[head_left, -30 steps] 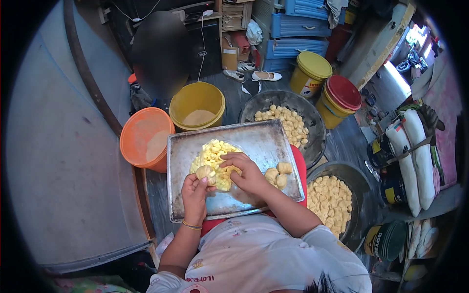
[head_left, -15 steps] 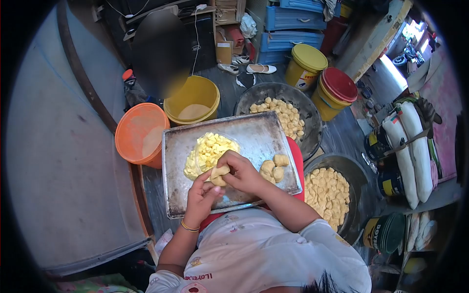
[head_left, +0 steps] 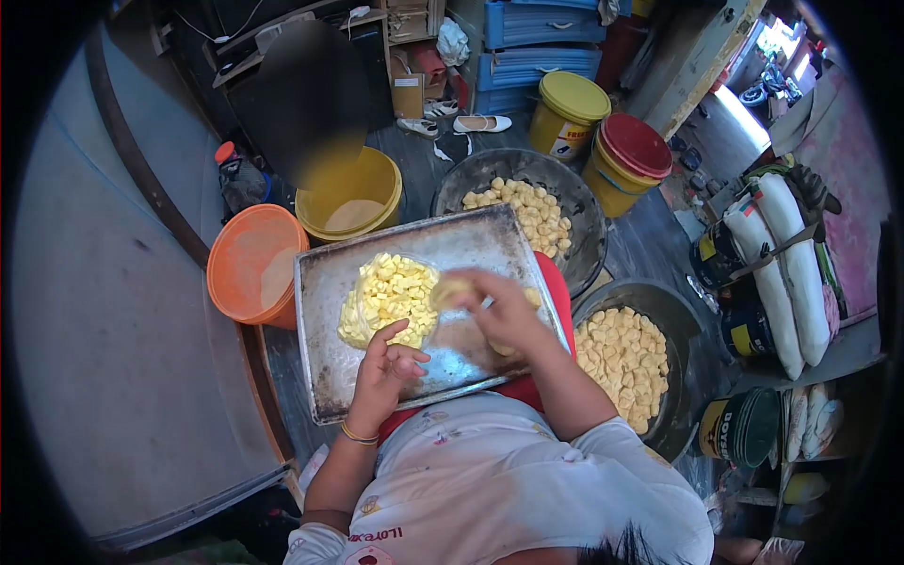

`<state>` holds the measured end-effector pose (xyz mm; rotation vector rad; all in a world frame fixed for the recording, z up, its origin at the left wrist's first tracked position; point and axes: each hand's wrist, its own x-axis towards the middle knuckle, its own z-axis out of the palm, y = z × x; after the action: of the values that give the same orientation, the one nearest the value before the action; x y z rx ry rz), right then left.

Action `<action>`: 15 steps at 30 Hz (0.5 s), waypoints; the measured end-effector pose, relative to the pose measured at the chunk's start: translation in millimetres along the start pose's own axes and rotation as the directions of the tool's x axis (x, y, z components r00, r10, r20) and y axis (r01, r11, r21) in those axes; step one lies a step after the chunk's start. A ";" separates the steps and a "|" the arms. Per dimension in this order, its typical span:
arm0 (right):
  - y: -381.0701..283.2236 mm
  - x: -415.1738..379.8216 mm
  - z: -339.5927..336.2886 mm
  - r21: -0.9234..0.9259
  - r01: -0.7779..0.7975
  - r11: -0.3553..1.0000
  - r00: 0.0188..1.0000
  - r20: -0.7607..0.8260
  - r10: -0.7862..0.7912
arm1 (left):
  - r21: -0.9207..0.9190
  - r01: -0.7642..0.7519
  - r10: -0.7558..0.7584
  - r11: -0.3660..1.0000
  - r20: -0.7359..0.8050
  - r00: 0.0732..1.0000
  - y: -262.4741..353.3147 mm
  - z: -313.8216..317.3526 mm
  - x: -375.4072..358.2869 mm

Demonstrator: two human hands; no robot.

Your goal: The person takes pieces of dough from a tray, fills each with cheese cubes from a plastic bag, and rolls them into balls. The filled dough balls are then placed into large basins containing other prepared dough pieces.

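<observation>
A worn metal baking tray [head_left: 461, 245] lies across my lap. On its left part, small pale-yellow cubes [head_left: 391, 292] are heaped in a clear container or bag. My left hand [head_left: 388, 367] hovers at the near edge of the heap, fingers apart and holding nothing. To its right, my right hand [head_left: 499, 306] is smeared by motion above the tray, its fingers closed on a piece of dough [head_left: 450, 291]. More dough pieces [head_left: 532, 298] rest on the tray's right side, partly hidden behind that hand.
Two dark basins, one beyond the tray [head_left: 589, 226] and one at right [head_left: 692, 377], hold many dough pieces. An orange bucket [head_left: 247, 235] and a yellow bucket [head_left: 391, 202] stand behind the tray. Lidded pails [head_left: 570, 108] are farther back. A red seat [head_left: 556, 282] shows beneath the tray.
Both hands were on the dough piece over the tray's middle. My left hand has let go and opened; my right hand has carried the piece up and to the right. The view shifted slightly.
</observation>
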<state>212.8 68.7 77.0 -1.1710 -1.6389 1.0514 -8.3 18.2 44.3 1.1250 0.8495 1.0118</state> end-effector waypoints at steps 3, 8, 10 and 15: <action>11.3 11.5 -40.6 -0.551 0.155 0.820 0.880 -0.300 -0.369 | 0.032 0.004 -0.004 0.999 0.009 1.000 -6.2 -0.5 1.9; 25.7 -7.7 -71.9 -0.775 -0.019 0.632 0.950 -0.212 -0.231 | 0.020 0.115 -0.116 0.993 0.049 0.992 -10.2 -2.4 4.2; 34.9 -12.6 -72.8 -0.649 -0.219 0.728 0.967 -0.044 0.251 | 0.023 0.119 -0.120 0.993 0.056 0.991 -10.1 -1.4 4.8; 39.8 -7.6 -65.3 -0.647 -0.054 0.761 0.983 0.100 0.155 | 0.042 0.175 -0.178 0.984 0.074 0.981 -13.5 -2.6 3.9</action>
<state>286.3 79.8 57.3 -1.6733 -2.1683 0.6479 -6.6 21.1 30.4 1.0909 0.8908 0.8042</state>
